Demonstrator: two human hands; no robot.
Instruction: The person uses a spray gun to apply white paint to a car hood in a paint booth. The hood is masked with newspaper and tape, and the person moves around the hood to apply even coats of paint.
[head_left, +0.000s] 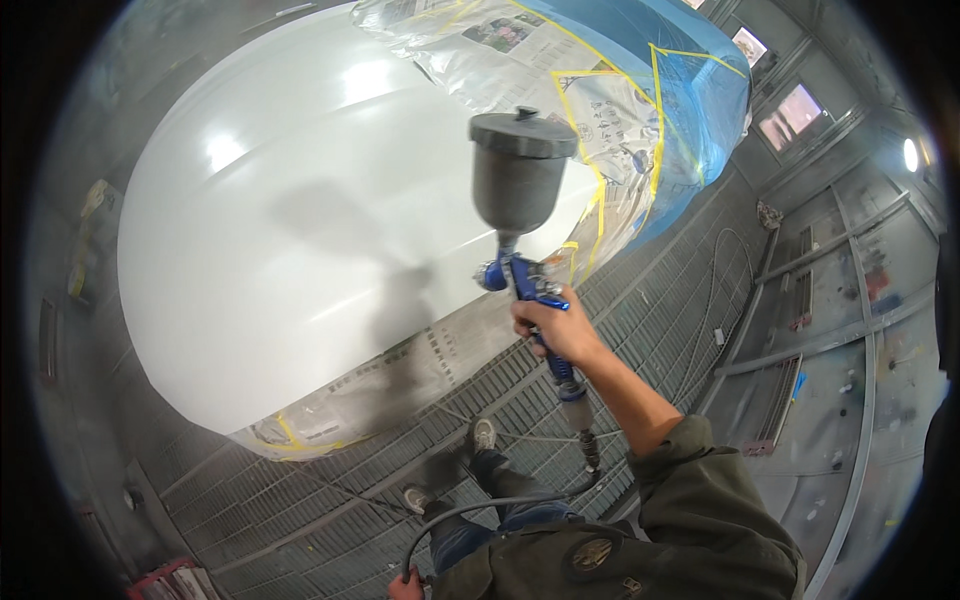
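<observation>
My right hand (560,325) is closed round the blue handle of a spray gun (525,280), held up in front of the car. A grey lidded paint cup (515,180) sits upright on top of the gun. From the fitting under the handle, a dark air hose (480,502) loops down to the left. My left hand (405,586), low at the picture's edge, is closed on that hose; part of it is cut off. Beyond the gun lies a glossy white car hood (260,240), with the shadow of gun and arm across it.
Newspaper (610,120), yellow tape (655,130) and blue plastic film (705,110) cover the car's far right. Masking paper (440,350) runs along the hood's near edge. My feet stand on a floor grating (640,310) with a thin hose across it. A paint-specked wall (810,430) rises right.
</observation>
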